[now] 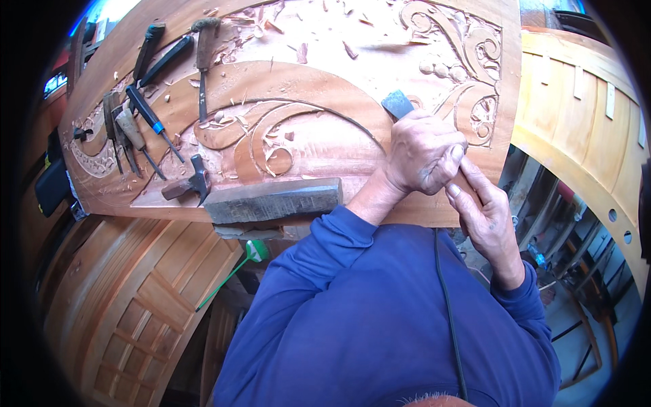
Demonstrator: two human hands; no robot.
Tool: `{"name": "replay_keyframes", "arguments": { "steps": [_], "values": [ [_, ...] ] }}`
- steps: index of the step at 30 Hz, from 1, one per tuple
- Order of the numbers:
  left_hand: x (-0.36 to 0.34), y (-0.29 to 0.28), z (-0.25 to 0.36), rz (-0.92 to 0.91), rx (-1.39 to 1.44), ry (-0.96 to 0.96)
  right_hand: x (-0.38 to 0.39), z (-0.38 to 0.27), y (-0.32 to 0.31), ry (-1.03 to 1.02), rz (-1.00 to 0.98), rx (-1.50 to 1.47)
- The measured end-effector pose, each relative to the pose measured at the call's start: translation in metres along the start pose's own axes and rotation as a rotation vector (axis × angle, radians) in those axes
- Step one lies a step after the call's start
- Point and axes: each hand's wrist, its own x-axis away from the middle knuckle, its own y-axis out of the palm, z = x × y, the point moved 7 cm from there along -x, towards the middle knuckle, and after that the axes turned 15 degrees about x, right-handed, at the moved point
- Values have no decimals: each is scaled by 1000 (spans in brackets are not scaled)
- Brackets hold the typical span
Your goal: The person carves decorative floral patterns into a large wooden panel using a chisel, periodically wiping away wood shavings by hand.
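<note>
A wide chisel lies over the lower right of the carved wooden panel (325,88), its broad blue-grey blade (397,104) showing beyond my fist. My left hand (427,152) is wrapped round it near the blade. Further back, the wooden handle (466,184) passes into my right hand (487,216), whose fingers close along it. Part of the handle is hidden by both hands. Scrolls and leaf shapes in relief (475,54) stand just past the blade, at the panel's right end.
Several chisels and gouges (144,108) lie at the panel's left, with a small hammer (186,186) nearby. A long grey block (274,201) sits at the near edge. Wood shavings (302,53) litter the panel. Panelled wood (139,312) stands lower left; a curved wooden piece (576,115) is at right.
</note>
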Motion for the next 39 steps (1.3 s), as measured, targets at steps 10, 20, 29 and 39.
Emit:
{"name": "replay_keyframes", "arguments": {
  "steps": [10,20,29,39],
  "values": [
    [-11,-11,-5,-3,-132,1,-20,9,14,-124,78,-170],
    [-7,-8,-2,102,-81,94,-17,3,8,-116,79,-35],
    [-8,-1,-1,51,-106,14,-19,1,-9,-189,37,2],
    [-10,-25,-12,96,-198,-57,-55,-2,10,-569,145,-138]
  ]
}}
